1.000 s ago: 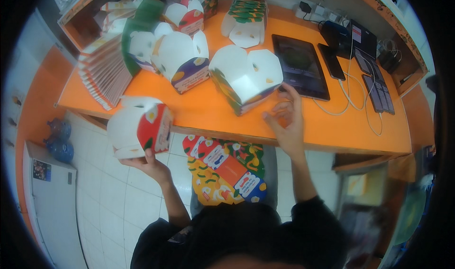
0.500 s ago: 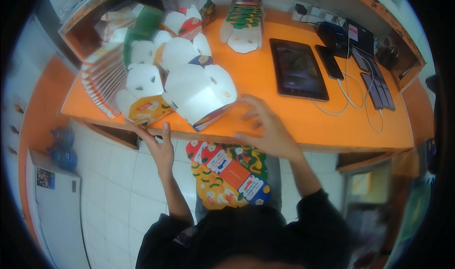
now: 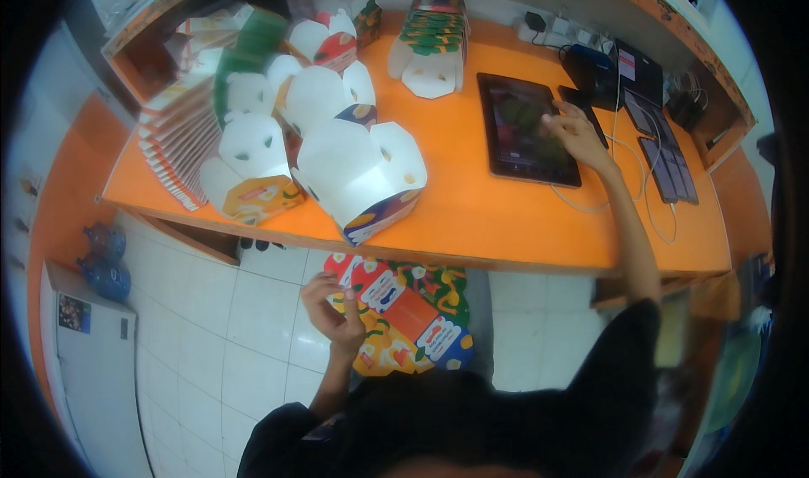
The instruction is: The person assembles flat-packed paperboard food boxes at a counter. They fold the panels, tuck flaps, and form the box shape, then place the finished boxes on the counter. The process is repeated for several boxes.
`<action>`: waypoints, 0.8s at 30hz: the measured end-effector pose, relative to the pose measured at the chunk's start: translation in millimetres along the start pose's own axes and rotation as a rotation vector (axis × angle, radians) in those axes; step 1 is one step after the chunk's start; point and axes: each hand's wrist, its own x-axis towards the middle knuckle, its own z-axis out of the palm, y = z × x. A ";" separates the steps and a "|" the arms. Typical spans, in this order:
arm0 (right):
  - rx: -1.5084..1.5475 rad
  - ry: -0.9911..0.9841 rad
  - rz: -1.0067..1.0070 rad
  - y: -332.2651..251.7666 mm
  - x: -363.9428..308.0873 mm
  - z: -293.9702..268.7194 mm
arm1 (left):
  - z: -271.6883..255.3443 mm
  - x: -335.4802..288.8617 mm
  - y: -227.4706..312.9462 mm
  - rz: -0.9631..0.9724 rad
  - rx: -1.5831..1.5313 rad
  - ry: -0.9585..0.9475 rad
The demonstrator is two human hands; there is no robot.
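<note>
My left hand (image 3: 333, 309) is below the orange counter's front edge (image 3: 506, 255), gripping the left side of a stack of flat, colourful printed cartons (image 3: 404, 318). My right hand (image 3: 573, 133) reaches far across the counter, its fingertips on the right edge of a black tablet (image 3: 524, 128) lying flat. Between the hands, an assembled white carton box (image 3: 362, 179) with open flaps stands near the counter's front. A second box (image 3: 253, 175) sits left of it.
More open white boxes (image 3: 316, 90) and a row of folded cartons (image 3: 177, 145) fill the counter's left. A nested carton stack (image 3: 431, 40) lies at the back. Phones and cables (image 3: 653, 133) sit right. A white cabinet (image 3: 84, 368) stands on the tiled floor.
Both hands set the boxes down on the counter. My left hand dropped to the flat cartons below; my right hand moved right to the tablet.
</note>
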 end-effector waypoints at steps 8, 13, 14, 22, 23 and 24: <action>0.430 0.310 -0.098 -27.5 -17.9 -17.1 | -19.8 -12.5 -30.7 -0.557 0.630 -0.690; 0.743 0.067 -0.409 -82.7 -114.7 -39.8 | -26.3 -15.6 -49.3 -0.881 0.634 -1.072; 0.757 -0.050 -0.403 -92.6 -133.1 -34.1 | -23.0 -19.2 -51.1 -0.903 0.599 -1.097; 1.109 -0.783 -0.388 -129.9 -184.8 107.7 | -6.3 -49.9 -70.5 -0.823 0.416 -0.838; 1.084 -0.800 -0.378 -135.1 -190.4 140.1 | -4.9 -53.8 -72.3 -0.788 0.443 -0.800; 1.022 -0.632 -0.255 -136.3 -197.2 172.2 | -3.0 -58.5 -73.1 -0.752 0.472 -0.766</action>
